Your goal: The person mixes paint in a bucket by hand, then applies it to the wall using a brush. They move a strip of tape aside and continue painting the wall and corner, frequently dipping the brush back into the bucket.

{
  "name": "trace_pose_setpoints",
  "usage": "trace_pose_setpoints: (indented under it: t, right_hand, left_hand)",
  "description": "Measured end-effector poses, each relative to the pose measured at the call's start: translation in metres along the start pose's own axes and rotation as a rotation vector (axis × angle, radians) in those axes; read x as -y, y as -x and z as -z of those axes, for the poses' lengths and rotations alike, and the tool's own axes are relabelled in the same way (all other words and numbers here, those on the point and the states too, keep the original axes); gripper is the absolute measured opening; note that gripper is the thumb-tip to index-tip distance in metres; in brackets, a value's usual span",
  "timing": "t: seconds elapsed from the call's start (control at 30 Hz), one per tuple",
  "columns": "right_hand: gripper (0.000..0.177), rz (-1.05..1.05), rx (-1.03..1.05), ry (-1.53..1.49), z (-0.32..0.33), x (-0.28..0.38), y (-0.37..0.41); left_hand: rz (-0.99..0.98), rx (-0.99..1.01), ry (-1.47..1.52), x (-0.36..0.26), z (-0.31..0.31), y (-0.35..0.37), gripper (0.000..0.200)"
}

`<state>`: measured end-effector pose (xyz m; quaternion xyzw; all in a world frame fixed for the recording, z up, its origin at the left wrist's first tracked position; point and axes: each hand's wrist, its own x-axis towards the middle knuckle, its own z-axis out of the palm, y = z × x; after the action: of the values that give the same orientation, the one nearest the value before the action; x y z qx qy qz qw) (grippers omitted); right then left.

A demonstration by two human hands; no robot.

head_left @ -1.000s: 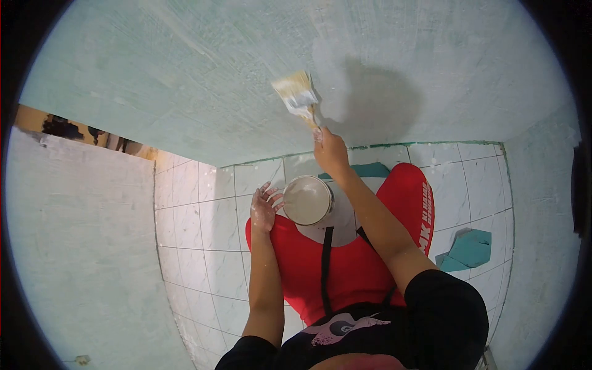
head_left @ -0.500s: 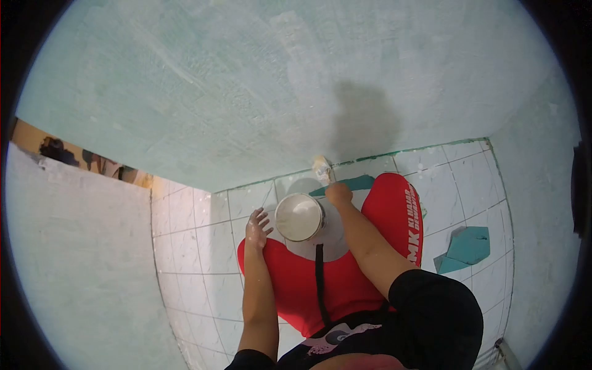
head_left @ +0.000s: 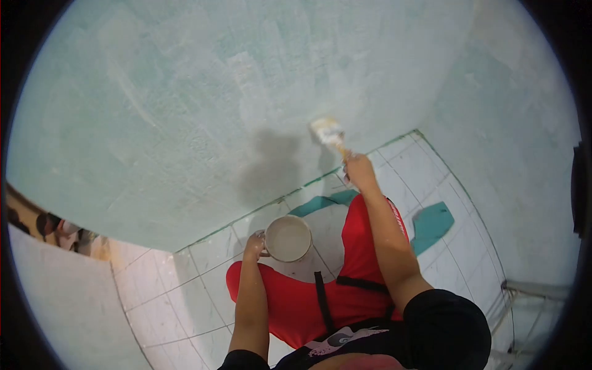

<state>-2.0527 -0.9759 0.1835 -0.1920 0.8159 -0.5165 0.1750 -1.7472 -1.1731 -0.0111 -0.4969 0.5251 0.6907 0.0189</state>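
- Pressing its bristles to the pale green plastered wall (head_left: pixel 185 111), the flat paintbrush with a wooden handle and pale, paint-laden bristles (head_left: pixel 327 131) sits low on that wall. It is a little above the dark green seam where the wall meets the white tiled floor (head_left: pixel 166 290).
- Bare wall spreads wide to the left of the brush and above it. To the right, a second wall meets the first at a corner near the brush.
- The right hand (head_left: pixel 359 171) is closed around the lower end of the handle, fingers wrapped tight. The bristle head juts up and to the left beyond the knuckles, tilted.
- The brush looks short and broad. Its bristles are whitish with a yellow tinge, and the band below them is too blurred to make out.
- The left hand (head_left: pixel 254 245) is clasped on the side of the round white paint pot (head_left: pixel 288 238). The pot is held mouth up over the floor, with pale paint inside, well apart from the brush.
- Red shorts (head_left: pixel 296 296) lie under the pot, a teal patch (head_left: pixel 431 223) marks the tiles to the right, and a metal frame (head_left: pixel 533 288) stands at the lower right edge.
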Motion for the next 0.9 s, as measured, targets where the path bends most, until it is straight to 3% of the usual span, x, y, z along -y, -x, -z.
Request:
trace_pose_setpoints:
  t: [0.07, 0.23, 0.3, 0.43, 0.5, 0.53, 0.6, 0.7, 0.83, 0.9]
  right_hand:
    - [0.04, -0.002, -0.114, -0.064, 0.039, 0.009, 0.014]
    - [0.037, -0.032, -0.306, -0.258, 0.122, 0.014, 0.052]
    - [0.037, -0.069, -0.359, -0.256, 0.141, 0.015, 0.073]
    - [0.037, -0.133, -0.451, -0.276, 0.167, -0.001, 0.106]
    - [0.038, -0.132, -0.517, -0.278, 0.175, -0.02, 0.119]
    - [0.038, -0.135, -0.543, -0.279, 0.179, -0.024, 0.128]
    - [0.039, -0.231, -0.524, -0.267, 0.184, -0.035, 0.139]
    - [0.039, -0.297, -0.55, -0.234, 0.204, -0.062, 0.147]
    - [0.038, -0.299, -0.653, -0.155, 0.233, -0.087, 0.144]
    - [0.038, -0.327, -0.713, -0.15, 0.252, -0.101, 0.131]
  left_hand:
    - [-0.071, 0.182, -0.008, -0.001, -0.021, -0.012, 0.052]
    - [-0.058, 0.254, -0.037, -0.016, -0.078, -0.038, 0.048]
    - [-0.323, 0.353, -0.443, -0.018, -0.099, -0.058, 0.042]
    - [-0.182, 0.251, -0.14, -0.018, -0.165, -0.077, 0.036]
    - [-0.815, 0.222, -0.52, 0.019, -0.196, -0.134, 0.035]
    - [-0.825, 0.245, -0.528, 0.005, -0.214, -0.119, 0.035]
    - [-0.274, 0.063, -0.078, -0.034, -0.25, -0.074, 0.032]
    - [-0.245, 0.221, -0.037, -0.043, -0.281, -0.082, 0.033]
    - [-0.017, 0.268, 0.221, -0.054, -0.318, -0.093, 0.042]
    - [-0.023, 0.257, 0.217, -0.062, -0.339, -0.091, 0.042]
